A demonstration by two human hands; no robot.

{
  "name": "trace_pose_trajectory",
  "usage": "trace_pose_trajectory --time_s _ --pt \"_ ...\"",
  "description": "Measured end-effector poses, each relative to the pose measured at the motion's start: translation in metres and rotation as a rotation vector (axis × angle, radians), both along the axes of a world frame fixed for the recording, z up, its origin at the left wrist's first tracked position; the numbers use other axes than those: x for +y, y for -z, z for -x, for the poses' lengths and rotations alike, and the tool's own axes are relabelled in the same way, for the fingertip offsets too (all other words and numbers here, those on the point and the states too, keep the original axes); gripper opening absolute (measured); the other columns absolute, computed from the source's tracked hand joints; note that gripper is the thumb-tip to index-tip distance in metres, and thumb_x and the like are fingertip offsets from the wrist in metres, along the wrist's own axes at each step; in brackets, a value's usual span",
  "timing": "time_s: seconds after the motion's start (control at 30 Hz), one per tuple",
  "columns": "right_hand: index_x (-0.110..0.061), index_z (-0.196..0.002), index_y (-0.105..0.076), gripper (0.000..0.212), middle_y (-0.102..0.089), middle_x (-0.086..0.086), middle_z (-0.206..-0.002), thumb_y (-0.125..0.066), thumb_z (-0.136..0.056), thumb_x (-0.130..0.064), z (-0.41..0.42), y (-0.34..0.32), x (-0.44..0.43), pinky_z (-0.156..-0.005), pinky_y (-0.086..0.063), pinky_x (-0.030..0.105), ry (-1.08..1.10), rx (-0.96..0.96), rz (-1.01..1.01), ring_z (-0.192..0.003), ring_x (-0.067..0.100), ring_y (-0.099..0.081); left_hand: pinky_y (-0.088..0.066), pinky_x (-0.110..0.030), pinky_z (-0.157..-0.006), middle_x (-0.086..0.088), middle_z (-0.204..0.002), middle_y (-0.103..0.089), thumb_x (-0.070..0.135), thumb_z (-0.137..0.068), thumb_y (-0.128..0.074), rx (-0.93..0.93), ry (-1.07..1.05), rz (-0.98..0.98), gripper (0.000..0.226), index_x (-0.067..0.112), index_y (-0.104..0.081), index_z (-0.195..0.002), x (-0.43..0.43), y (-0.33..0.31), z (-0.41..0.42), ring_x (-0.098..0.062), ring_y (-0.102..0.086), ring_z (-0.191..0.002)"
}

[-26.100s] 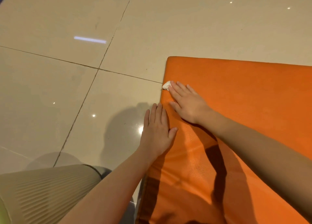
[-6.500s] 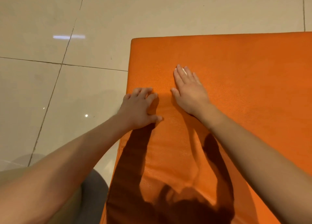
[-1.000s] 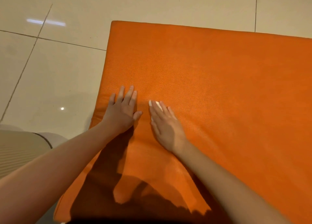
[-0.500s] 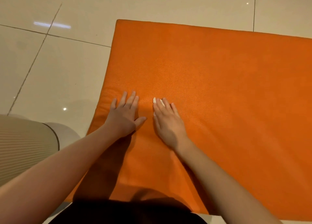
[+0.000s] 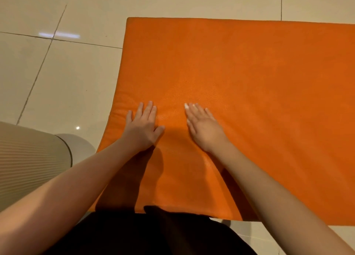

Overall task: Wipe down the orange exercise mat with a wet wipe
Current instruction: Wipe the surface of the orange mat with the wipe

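The orange exercise mat (image 5: 240, 78) lies flat on the tiled floor and fills the middle and right of the view. My left hand (image 5: 143, 125) rests palm down on the mat near its left edge, fingers straight. My right hand (image 5: 203, 128) lies flat a little to the right of it and presses a white wet wipe (image 5: 186, 106) onto the mat. Only a small white bit of the wipe shows past my fingertips; the rest is hidden under the hand.
Glossy beige floor tiles (image 5: 63, 81) surround the mat on the left and far side. A rolled, ribbed beige mat (image 5: 28, 162) lies at the lower left. Dark clothing (image 5: 153, 233) covers the bottom edge of the view.
Both hands have slid toward the mat's near edge over the last second, the right one dragging the wipe along. The gap between the hands has widened slightly.
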State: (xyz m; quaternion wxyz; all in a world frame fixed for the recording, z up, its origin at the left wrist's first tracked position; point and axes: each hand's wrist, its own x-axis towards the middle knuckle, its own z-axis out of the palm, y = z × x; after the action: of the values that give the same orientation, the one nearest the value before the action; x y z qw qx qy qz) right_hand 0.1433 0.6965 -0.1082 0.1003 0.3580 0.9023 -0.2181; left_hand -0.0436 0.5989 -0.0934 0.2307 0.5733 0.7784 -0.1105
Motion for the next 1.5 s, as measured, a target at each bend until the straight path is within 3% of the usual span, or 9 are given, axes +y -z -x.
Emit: trace_pose_trajectory --time_s 0.1,0.3,0.47,0.6,0.73,0.97,1.17,1.37,1.5 --pt "-0.013 -0.156 0.002 0.056 0.003 0.003 -0.164 -0.022 -0.107 -0.025 0.005 -0.002 -0.005 -0.118 0.008 0.032 0.146 -0.018 0.005 -0.151 0.020 0.005 0.001 -0.051 -0.119 -0.007 -0.164 0.008 0.051 -0.102 -0.027 -0.009 -0.003 0.006 0.072 0.011 -0.001 -0.156 -0.003 -0.002 -0.003 -0.026 0.010 -0.151" --pt "-0.016 -0.157 -0.010 0.052 -0.002 -0.001 -0.164 -0.024 -0.107 -0.026 -0.013 -0.019 -0.031 -0.118 0.005 0.028 -0.088 0.056 0.129 -0.151 0.017 0.000 0.003 -0.050 -0.119 -0.007 -0.164 0.009 0.052 -0.101 -0.029 -0.017 -0.011 0.025 0.074 0.012 0.000 -0.157 -0.006 -0.006 -0.008 -0.026 0.011 -0.150" --pt "-0.017 -0.157 -0.006 0.054 0.006 0.002 -0.164 -0.024 -0.107 -0.028 -0.017 -0.009 -0.005 -0.119 0.004 0.031 0.039 -0.024 0.033 -0.151 0.020 0.002 0.004 -0.049 -0.120 -0.007 -0.164 0.010 0.052 -0.102 -0.025 -0.027 -0.004 0.029 0.072 0.012 0.002 -0.156 -0.011 -0.008 -0.010 -0.025 0.012 -0.150" --pt "-0.012 -0.156 -0.012 0.054 -0.004 0.003 -0.164 -0.026 -0.106 -0.025 -0.014 -0.013 -0.028 -0.118 0.005 0.027 0.035 0.072 0.107 -0.151 0.021 -0.001 0.005 -0.048 -0.119 -0.007 -0.164 0.011 0.051 -0.103 -0.024 -0.014 -0.013 0.038 0.071 0.012 0.002 -0.156 -0.014 -0.008 -0.011 -0.025 0.012 -0.150" --pt "-0.013 -0.154 -0.025 0.049 -0.017 0.001 -0.162 -0.029 -0.106 -0.026 -0.033 -0.023 -0.042 -0.120 -0.007 0.030 -0.091 0.105 0.146 -0.150 0.020 -0.012 0.006 -0.047 -0.119 -0.006 -0.164 0.012 0.052 -0.103 -0.022 0.001 -0.017 0.037 0.070 0.013 0.002 -0.156 -0.016 -0.006 -0.013 -0.023 0.012 -0.150" --pt "-0.016 -0.155 -0.019 0.050 -0.015 0.003 -0.163 -0.030 -0.107 -0.023 -0.016 -0.020 -0.041 -0.120 -0.001 0.028 0.036 0.110 0.151 -0.151 0.020 -0.008 0.005 -0.047 -0.121 -0.004 -0.164 0.011 0.052 -0.103 -0.021 -0.007 -0.042 0.060 0.069 0.015 0.004 -0.156 -0.016 -0.008 -0.019 -0.022 0.012 -0.150" --pt "-0.021 -0.155 -0.021 0.050 -0.019 -0.003 -0.161 -0.033 -0.107 -0.024 -0.056 -0.041 -0.075 -0.119 -0.001 0.023 -0.092 0.184 0.242 -0.150 0.014 -0.010 0.006 -0.046 -0.121 -0.003 -0.164 0.012 0.051 -0.103 -0.023 -0.029 -0.041 0.041 0.070 0.015 0.004 -0.156 -0.020 -0.010 -0.021 -0.021 0.013 -0.150" --pt "-0.016 -0.156 -0.017 0.051 -0.010 0.003 -0.163 -0.029 -0.107 -0.022 -0.027 -0.027 -0.064 -0.117 0.005 0.025 0.108 0.108 0.156 -0.151 0.018 -0.003 0.008 -0.045 -0.120 -0.002 -0.164 0.010 0.052 -0.102 -0.028 -0.101 -0.048 0.019 0.071 0.016 0.001 -0.157 -0.027 -0.009 -0.018 -0.020 0.012 -0.150" --pt "-0.013 -0.154 -0.026 0.051 -0.023 0.002 -0.160 -0.028 -0.104 -0.027 -0.049 -0.049 -0.107 -0.118 0.001 0.021 -0.058 0.217 0.226 -0.149 0.017 -0.013 0.008 -0.045 -0.120 -0.003 -0.164 0.010 0.050 -0.103 -0.026 -0.071 -0.033 -0.010 0.069 0.016 0.001 -0.157 -0.033 -0.007 -0.020 -0.020 0.013 -0.150"
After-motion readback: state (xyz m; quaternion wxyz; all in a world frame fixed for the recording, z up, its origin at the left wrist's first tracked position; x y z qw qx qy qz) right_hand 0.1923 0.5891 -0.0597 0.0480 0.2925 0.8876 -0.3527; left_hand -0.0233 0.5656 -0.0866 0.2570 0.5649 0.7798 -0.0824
